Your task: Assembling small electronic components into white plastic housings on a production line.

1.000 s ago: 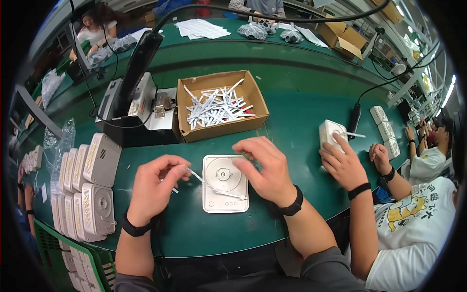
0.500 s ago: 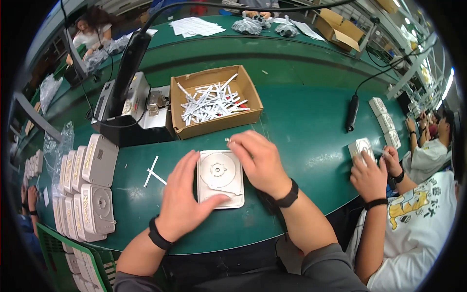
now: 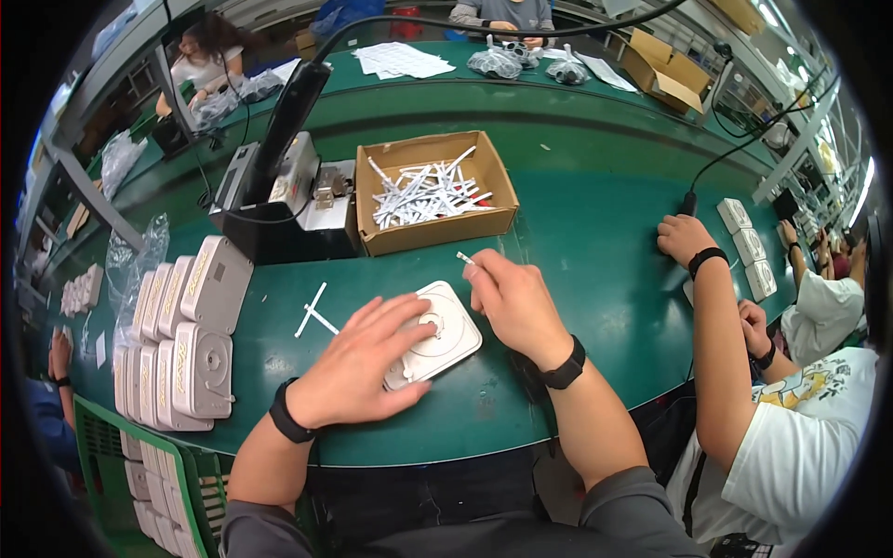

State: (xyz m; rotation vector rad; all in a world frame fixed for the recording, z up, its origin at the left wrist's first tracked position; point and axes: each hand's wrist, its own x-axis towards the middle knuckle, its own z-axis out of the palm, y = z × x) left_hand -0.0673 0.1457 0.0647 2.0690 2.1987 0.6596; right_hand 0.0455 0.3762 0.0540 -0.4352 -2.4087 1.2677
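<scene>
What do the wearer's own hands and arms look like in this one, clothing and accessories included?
Both the left hand and the right hand are ungloved. Each wrist carries a plain-looking black band, left and right. The forearms are bare up to dark grey sleeves, left and right, with no marking that I can make out.

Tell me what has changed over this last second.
The left hand let go of the white strips, now crossed on the table, and moved right onto the white device, which has turned clockwise. The right hand now pinches a small white piece. The strip box and stacked devices stayed put.
</scene>
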